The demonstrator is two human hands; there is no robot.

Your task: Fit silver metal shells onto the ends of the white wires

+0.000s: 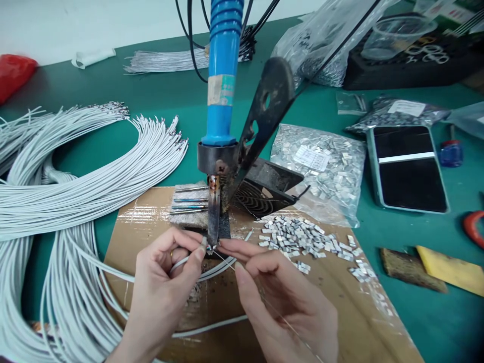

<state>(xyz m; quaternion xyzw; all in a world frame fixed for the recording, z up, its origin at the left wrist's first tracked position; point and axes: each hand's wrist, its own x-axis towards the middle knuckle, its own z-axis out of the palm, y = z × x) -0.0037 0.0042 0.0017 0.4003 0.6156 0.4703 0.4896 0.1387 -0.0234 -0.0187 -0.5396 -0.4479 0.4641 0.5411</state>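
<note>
A blue-handled soldering iron [220, 116] is fixed upright in a black holder, its tip [214, 222] pointing down between my hands. My left hand [172, 275] is closed, pinching the end of a white cable [179, 264] close beside the tip. In my right hand [283, 297], thumb and fingers close on a thin strand of solder wire [228, 263], which slants from the tip down past my palm. The joint under the tip is too small to make out. Behind the iron, several metal bits [189, 200] lie on a grey pad.
Bundles of white cable [91, 186] fill the left. Small metal pieces [302, 237] are scattered on the cardboard [340, 312]. A small fan [260, 189] stands behind the iron. Farther right are a bag of metal pieces [321, 166], a phone [410, 169] and a yellow sponge [454, 269].
</note>
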